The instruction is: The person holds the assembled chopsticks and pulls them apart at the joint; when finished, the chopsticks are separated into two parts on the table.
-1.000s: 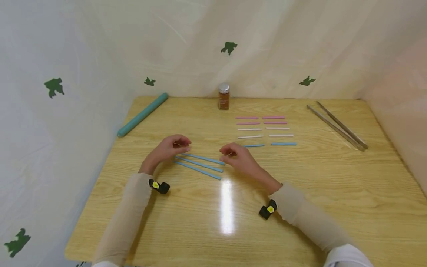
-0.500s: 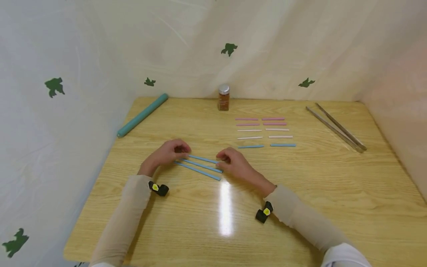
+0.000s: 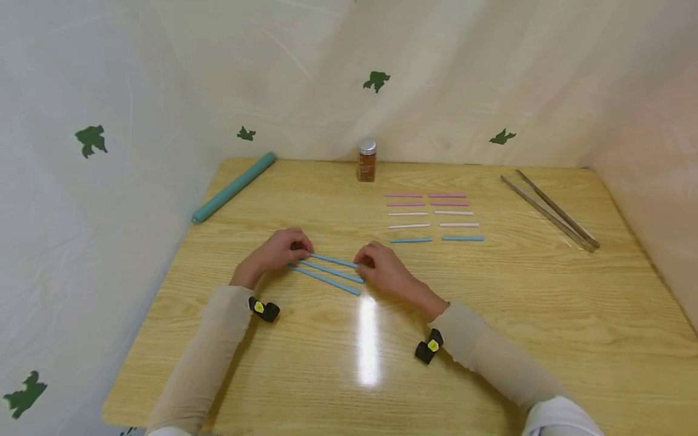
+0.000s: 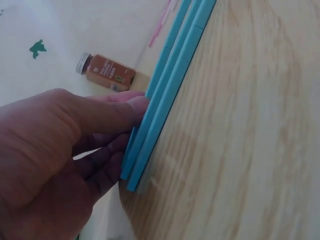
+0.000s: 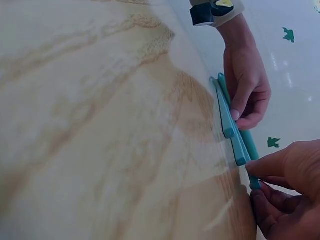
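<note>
Three long blue sticks lie side by side, slightly fanned, on the wooden table. My left hand (image 3: 280,249) pinches the left end of the farthest stick (image 3: 334,260) between thumb and fingers. At its other end, my right hand (image 3: 388,272) pinches the same stick by the tip, as the right wrist view confirms. Nearer to me are the middle stick (image 3: 338,274) and the nearest stick (image 3: 327,280), close under both hands. In the left wrist view, a thin cross line shows on the nearest stick (image 4: 172,90). The curled fingers partly hide the ends of the farthest stick.
Two columns of short sticks lie behind my right hand: pink (image 3: 447,195), white (image 3: 459,224) and blue (image 3: 462,238). A spice jar (image 3: 367,165) stands at the back. Metal tongs (image 3: 545,211) lie at the right, a teal rod (image 3: 234,188) at the left edge.
Both hands have lowered slightly onto the farthest blue stick, the right one moving a little left. Each now grips an end. The other things stay put.
</note>
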Available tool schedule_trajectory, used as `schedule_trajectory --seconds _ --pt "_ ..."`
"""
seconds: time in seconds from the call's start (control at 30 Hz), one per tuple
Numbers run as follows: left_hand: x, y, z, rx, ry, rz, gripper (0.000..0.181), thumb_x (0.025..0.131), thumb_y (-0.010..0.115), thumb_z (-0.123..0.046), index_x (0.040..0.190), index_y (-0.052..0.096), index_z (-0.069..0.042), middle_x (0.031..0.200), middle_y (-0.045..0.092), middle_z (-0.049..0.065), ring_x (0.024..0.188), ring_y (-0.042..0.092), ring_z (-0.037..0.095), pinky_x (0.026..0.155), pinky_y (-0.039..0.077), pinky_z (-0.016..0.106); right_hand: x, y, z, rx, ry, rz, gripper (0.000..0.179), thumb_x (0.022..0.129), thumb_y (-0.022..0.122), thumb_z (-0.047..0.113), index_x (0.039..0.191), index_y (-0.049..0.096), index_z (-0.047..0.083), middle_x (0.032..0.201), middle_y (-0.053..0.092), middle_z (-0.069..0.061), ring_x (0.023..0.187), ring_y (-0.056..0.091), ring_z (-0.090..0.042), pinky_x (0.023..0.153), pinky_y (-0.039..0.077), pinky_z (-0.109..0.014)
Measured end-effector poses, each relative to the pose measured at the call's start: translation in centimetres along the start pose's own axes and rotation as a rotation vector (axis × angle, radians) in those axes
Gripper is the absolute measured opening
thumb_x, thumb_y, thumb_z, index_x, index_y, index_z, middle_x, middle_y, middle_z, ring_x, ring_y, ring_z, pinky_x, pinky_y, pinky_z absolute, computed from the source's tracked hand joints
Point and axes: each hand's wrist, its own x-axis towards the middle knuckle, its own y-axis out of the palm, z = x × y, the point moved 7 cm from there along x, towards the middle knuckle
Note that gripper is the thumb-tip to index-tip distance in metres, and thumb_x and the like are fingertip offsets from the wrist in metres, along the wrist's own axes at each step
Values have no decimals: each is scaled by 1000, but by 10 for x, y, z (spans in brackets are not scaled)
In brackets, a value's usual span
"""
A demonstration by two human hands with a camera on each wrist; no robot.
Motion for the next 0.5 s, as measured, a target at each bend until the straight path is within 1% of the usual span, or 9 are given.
schedule_trajectory --seconds 0.1,0.2,0.33,0.43,0.5 --pt "2 0 -1 15 -2 4 4 89 67 -8 91 70 -9 90 63 4 85 56 16 79 46 34 0 -3 -1 16 3 -12 8 91 65 13 97 67 7 93 61 -4 85 57 -15 76 49 -29" --pt "2 -2 -5 4 -11 12 4 90 66 -9 92 69 -8 90 65 4 85 57 15 79 47 33 0 -9 -1 10 3 -20 9 92 64 12 98 68 7 92 63 -4 84 59 -14 76 50 -29" --pt "4 -6 -17 -23 3 23 5 92 62 -8 94 67 -6 91 67 5 85 59 15 78 49 32 -1 -21 3 -18 5 -33 9 93 62 11 98 68 7 93 64 -4 84 59 -15 75 50 -31" --pt "7 -9 -29 -19 20 41 7 94 60 -7 96 66 -6 92 68 6 85 60 14 78 50 32 -1 -32 6 -28 9 -39 10 94 61 11 99 68 7 93 64 -5 83 58 -16 74 50 -31" --pt "9 -10 -35 -13 20 54 7 94 61 -9 97 66 -6 93 68 5 85 60 14 78 50 32 -1 -38 8 -31 10 -35 10 94 60 11 99 68 7 93 65 -5 83 58 -16 74 50 -31"
